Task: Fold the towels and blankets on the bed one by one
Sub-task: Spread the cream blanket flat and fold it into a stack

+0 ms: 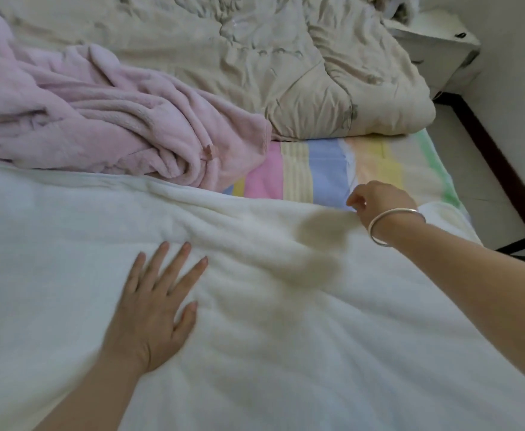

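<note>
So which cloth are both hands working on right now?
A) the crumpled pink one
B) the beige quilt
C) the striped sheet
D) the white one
D: the left hand lies flat, fingers straight, on the white blanket, and the right hand pinches its far edge. The pink blanket and beige quilt lie beyond, untouched.

Left hand [155, 309] pressed flat on white fluffy blanket [255, 353]; right hand [377, 202] apparently pinching its far edge beside crumpled pink fleece blanket [99, 126].
</note>
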Action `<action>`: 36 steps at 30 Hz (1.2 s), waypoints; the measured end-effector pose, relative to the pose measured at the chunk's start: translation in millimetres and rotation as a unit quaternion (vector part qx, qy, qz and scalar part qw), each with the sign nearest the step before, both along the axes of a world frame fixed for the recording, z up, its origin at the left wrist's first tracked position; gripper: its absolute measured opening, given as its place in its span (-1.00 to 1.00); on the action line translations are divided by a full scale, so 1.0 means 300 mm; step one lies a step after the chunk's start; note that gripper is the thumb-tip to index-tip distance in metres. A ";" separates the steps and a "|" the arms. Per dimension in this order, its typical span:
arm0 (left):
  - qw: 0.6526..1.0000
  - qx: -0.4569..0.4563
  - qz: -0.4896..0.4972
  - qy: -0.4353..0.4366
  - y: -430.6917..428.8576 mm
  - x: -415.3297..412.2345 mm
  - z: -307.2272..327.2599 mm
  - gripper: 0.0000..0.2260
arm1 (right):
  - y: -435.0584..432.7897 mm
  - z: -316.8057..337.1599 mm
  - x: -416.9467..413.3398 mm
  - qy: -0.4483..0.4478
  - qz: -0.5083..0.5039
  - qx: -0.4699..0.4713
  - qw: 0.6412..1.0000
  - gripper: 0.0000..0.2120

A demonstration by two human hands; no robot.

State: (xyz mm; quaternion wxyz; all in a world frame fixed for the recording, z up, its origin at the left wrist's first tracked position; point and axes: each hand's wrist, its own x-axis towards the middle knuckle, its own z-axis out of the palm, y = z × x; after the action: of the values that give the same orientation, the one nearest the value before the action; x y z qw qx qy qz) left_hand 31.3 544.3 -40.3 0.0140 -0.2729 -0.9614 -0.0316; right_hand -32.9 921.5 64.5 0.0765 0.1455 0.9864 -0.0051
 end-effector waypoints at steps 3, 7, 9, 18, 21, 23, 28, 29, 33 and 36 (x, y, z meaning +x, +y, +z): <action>1.000 -0.001 -0.004 0.001 0.000 -0.003 -0.005 -0.44 | 0.041 -0.055 -0.014 -0.013 -0.062 -0.037 0.997 -0.83; 1.000 0.004 -0.004 0.003 0.001 -0.006 -0.001 -0.44 | 0.054 -0.096 0.000 -0.029 -0.081 -0.123 0.989 -0.93; 1.000 0.002 -0.006 0.002 0.000 -0.007 0.001 -0.44 | 0.069 -0.083 0.008 -0.066 -0.052 -0.160 0.984 -0.94; 1.000 0.000 -0.005 -0.013 0.002 -0.010 0.007 -0.44 | 0.031 -0.088 -0.065 -0.199 0.005 0.008 0.980 -0.77; 1.000 0.002 -0.006 -0.013 0.000 -0.010 0.010 -0.44 | 0.061 -0.031 -0.120 0.032 -0.158 -0.053 0.985 -0.84; 1.000 0.003 -0.007 -0.013 0.000 -0.009 0.010 -0.44 | 0.064 -0.013 -0.135 0.159 -0.206 -0.070 0.963 -0.90; 1.000 0.009 -0.007 -0.011 -0.003 -0.010 0.008 -0.44 | 0.001 -0.133 -0.091 0.082 -0.158 -0.194 0.965 -0.58; 1.000 0.010 -0.008 -0.010 -0.004 -0.009 0.007 -0.44 | -0.004 -0.152 -0.074 0.079 -0.133 -0.197 0.968 -0.51; 1.000 0.009 -0.008 -0.007 -0.005 -0.009 0.006 -0.44 | 0.074 -0.146 -0.005 0.221 -0.125 -0.129 0.959 -0.61; 1.000 0.010 -0.010 -0.004 -0.005 -0.010 0.003 -0.44 | 0.196 -0.135 0.033 0.171 -0.175 -0.060 0.968 -0.62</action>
State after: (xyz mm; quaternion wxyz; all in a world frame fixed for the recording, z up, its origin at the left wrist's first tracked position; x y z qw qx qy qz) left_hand 28.4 542.8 -39.3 0.0127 -0.2818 -0.9584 -0.0428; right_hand -22.9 980.3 24.1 -0.0869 0.3084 0.9417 -0.1027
